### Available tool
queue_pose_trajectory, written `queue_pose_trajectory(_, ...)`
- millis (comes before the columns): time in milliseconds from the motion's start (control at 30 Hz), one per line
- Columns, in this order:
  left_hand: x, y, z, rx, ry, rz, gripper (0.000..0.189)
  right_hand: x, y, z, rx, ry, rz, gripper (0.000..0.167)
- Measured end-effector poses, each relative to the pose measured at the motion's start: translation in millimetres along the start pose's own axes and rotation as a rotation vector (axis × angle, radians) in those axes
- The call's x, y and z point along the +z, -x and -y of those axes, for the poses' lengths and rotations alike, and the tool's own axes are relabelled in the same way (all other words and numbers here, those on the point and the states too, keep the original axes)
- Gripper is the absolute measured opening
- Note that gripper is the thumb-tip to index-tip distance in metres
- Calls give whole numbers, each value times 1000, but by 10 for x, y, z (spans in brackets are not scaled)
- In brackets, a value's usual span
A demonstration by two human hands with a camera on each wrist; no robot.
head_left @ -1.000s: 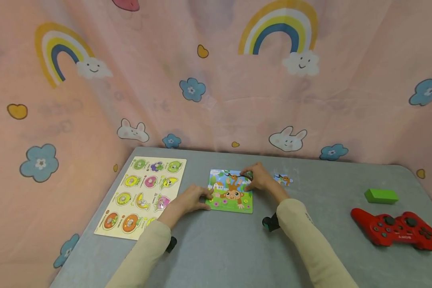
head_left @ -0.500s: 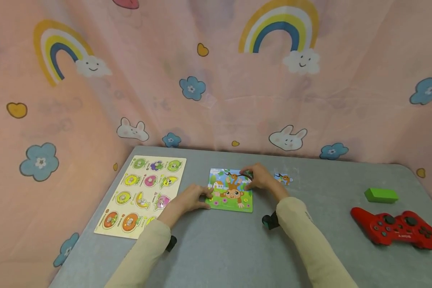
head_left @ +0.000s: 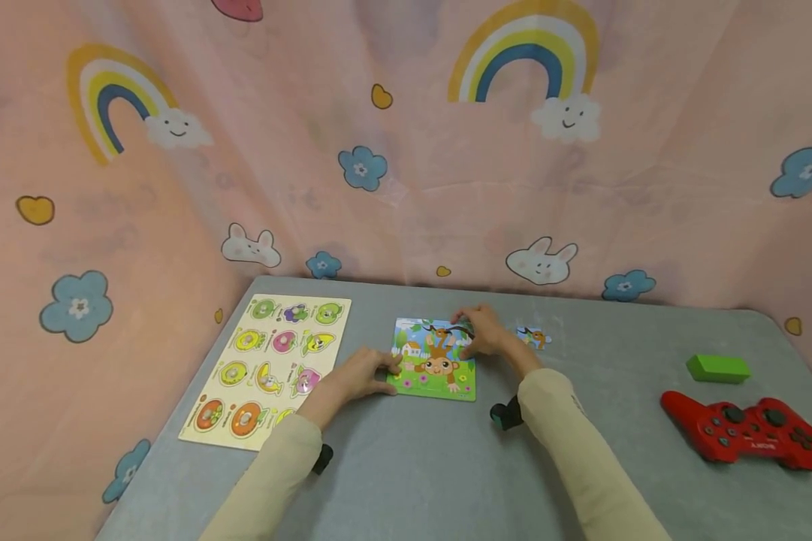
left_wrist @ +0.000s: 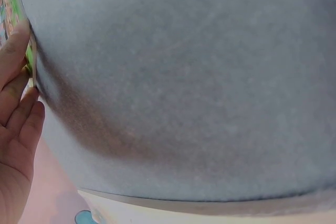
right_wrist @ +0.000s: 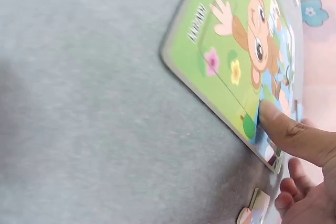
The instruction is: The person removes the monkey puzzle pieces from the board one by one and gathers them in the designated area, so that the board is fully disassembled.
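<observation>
A monkey jigsaw puzzle (head_left: 427,385) lies in its square tray in the middle of the table. My left hand (head_left: 363,373) holds the tray's left edge; the left wrist view shows fingertips (left_wrist: 22,29) at that edge. At the upper right corner, my right hand (head_left: 487,331) spans a puzzle piece with a dark branch (head_left: 461,330) between thumb and index finger. In the right wrist view the right thumb (right_wrist: 278,121) lies on the puzzle's face. A loose piece (head_left: 532,337) with an orange animal on blue lies just right of that hand, partly seen in the right wrist view.
On the left lies a cream fruit peg board (head_left: 257,361), partly behind the left forearm. A green block (head_left: 717,368) and a red game controller (head_left: 744,430) are on the right. A pink patterned curtain (head_left: 419,218) hangs behind the grey table (head_left: 433,473).
The right hand shifts very slightly at the puzzle's upper right corner. The left hand keeps its hold on the tray edge, and the loose piece stays in place.
</observation>
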State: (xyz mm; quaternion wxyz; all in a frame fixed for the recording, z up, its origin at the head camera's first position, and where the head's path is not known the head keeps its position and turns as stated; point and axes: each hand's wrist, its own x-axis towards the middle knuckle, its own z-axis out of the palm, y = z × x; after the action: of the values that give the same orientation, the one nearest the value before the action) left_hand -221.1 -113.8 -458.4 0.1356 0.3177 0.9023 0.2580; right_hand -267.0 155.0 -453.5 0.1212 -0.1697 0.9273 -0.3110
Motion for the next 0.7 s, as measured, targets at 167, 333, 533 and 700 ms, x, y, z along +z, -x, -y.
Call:
queue_pose_trajectory(167, 8, -11, 19, 1, -2, -2, 29, 66, 70, -66, -123, -95, -70, 50)
queue_pose_trajectory(333, 16, -15, 18, -3, 0, -2, 30, 116, 133, -178, -163, -165, -159, 42)
queue_pose_trajectory(533, 12, -8, 18, -6, 15, 0, 30, 96, 127, -222, -136, -263, -169, 42)
queue_pose_trajectory(700, 7, -4, 16, -12, 23, 1, 31, 44, 134, -267, -73, -441, -140, 46)
